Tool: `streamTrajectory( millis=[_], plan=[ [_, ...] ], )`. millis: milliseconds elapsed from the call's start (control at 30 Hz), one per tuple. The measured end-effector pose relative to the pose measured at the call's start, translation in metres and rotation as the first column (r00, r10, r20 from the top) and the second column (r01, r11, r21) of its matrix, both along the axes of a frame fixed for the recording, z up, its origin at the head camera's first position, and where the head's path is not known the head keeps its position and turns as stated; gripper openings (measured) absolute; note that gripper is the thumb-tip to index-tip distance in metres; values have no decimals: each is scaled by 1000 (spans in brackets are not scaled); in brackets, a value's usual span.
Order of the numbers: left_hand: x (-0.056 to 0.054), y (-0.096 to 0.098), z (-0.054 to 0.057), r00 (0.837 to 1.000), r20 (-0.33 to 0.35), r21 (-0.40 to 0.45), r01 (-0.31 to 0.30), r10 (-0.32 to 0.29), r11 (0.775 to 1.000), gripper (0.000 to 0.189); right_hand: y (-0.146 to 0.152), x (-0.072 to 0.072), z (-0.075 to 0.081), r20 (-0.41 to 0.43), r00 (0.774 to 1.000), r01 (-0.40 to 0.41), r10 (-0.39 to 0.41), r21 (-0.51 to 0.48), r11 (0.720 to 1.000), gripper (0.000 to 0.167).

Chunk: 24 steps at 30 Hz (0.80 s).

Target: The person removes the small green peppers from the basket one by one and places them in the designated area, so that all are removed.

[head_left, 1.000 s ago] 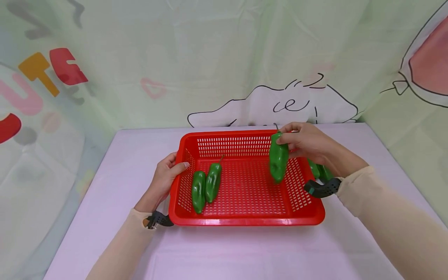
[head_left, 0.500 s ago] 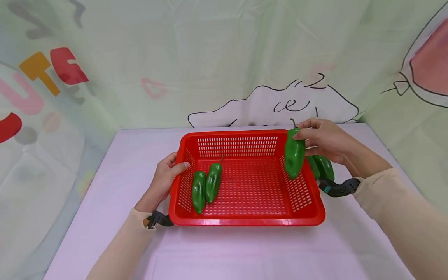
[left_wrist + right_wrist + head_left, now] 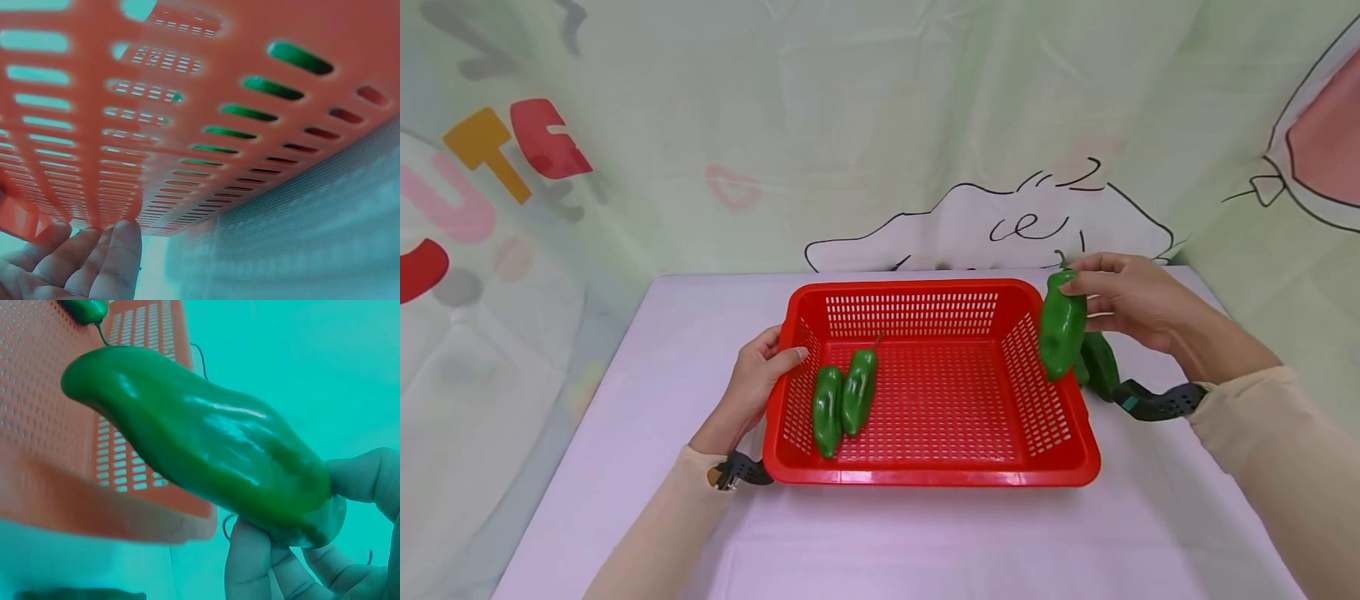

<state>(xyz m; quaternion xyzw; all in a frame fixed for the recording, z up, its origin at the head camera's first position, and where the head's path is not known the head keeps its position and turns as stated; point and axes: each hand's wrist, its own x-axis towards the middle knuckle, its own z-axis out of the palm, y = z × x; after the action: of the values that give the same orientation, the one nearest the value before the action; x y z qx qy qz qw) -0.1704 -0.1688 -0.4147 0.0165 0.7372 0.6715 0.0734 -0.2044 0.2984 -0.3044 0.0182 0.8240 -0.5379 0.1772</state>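
My right hand pinches a green pepper near its stem end, and the pepper hangs over the right rim of a red plastic basket. In the right wrist view the held pepper lies between thumb and fingers. My left hand grips the basket's left rim, thumb on the inside. From the left wrist view, the fingers press against the basket's slotted outer wall. Two more green peppers, one on the left and one beside it, lie inside the basket's left part.
On the table, just right of the basket, lie further green peppers, partly hidden by the held one and the basket rim. A printed cloth backdrop stands behind the table.
My right hand has carried the pepper rightward, from above the basket's inside to over its right rim. My left hand and the two peppers in the basket have stayed in place.
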Motion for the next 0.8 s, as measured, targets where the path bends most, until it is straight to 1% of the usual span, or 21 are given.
streamTrajectory(
  millis=[167, 367, 467, 567, 667, 800],
  plan=[
    [-1, -1, -1, 1000, -3, -4, 2, -2, 1000, 51, 11, -2, -1, 6, 1000, 13, -13, -33, 999, 34],
    [-1, 0, -2, 1000, -2, 1, 4, -4, 1000, 51, 28, -5, -4, 4, 999, 44, -44, -70, 997, 9],
    [-2, 0, -2, 1000, -2, 3, 6, -6, 1000, 51, 41, -7, -9, 6, 998, 63, -63, -61, 996, 7],
    [-2, 0, -2, 1000, 0, 3, 7, -7, 1000, 51, 53, -11, -16, 14, 997, 77, -76, -31, 997, 16],
    [-2, 0, -3, 1000, 1, 4, 5, -5, 1000, 51, 62, -15, -22, 40, 995, 88, -87, -26, 996, 20],
    [-2, 0, -3, 1000, 0, 10, 1, -1, 1000, 52, 72, -18, -29, 74, 992, 102, -99, -36, 994, 12]
  ],
)
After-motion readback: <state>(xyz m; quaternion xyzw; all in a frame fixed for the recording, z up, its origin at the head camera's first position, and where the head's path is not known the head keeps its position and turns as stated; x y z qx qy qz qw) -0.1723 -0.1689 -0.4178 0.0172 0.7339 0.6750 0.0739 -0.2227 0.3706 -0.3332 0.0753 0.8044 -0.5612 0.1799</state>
